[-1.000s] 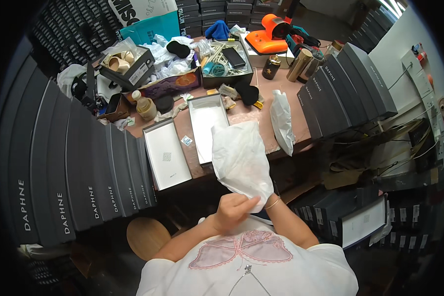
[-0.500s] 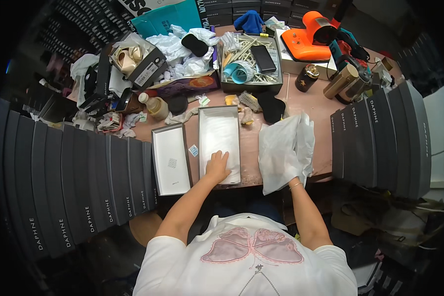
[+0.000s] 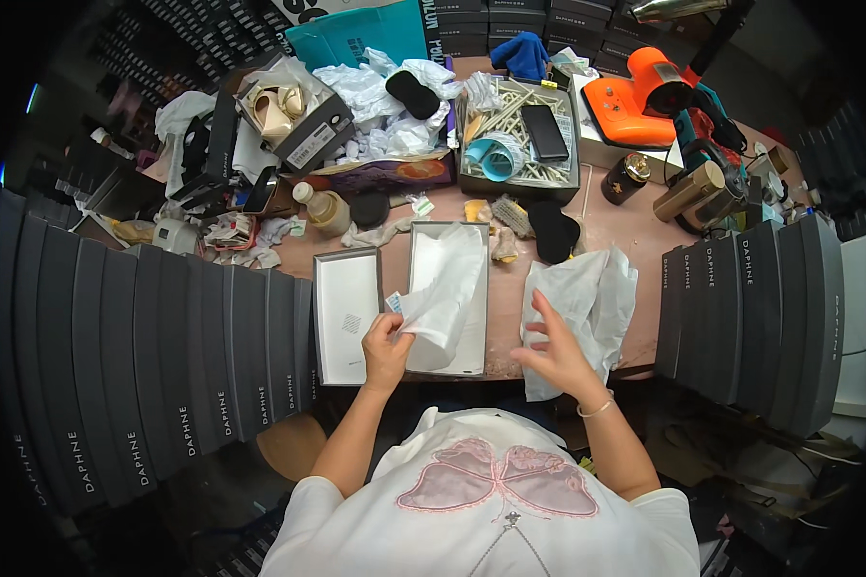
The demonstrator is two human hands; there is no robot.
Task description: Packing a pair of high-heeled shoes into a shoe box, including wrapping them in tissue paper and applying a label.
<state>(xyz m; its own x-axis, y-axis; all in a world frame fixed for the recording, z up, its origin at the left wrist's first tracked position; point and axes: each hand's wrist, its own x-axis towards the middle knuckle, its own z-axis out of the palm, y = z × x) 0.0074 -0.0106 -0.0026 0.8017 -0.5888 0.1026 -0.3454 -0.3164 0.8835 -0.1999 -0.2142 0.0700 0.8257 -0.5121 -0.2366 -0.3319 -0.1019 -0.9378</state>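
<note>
My left hand point(image 3: 387, 348) pinches the near left corner of a sheet of white tissue paper point(image 3: 447, 303). The sheet is lifted and curled over an open shoebox point(image 3: 473, 337) with a white inside. Left of that box lies its shallow lid point(image 3: 346, 322), inner side up. My right hand point(image 3: 556, 354) is held open with its fingers spread and nothing in them. Beneath and beyond it rests a crumpled white translucent bag point(image 3: 597, 308) on the pink tabletop; what the bag holds, if anything, I cannot see.
Dark shoeboxes stand in rows at the left point(image 3: 164, 356) and right point(image 3: 775, 308). Along the back are a box of white sticks point(image 3: 539, 178), a phone point(image 3: 546, 133), crumpled paper point(image 3: 385, 135), an orange machine point(image 3: 635, 106), a black can point(image 3: 627, 178) and a bottle point(image 3: 323, 209).
My left hand has taken hold of the tissue paper in the shoebox and pulled it up to the left. The right hand has let go of the white bag and risen above it.
</note>
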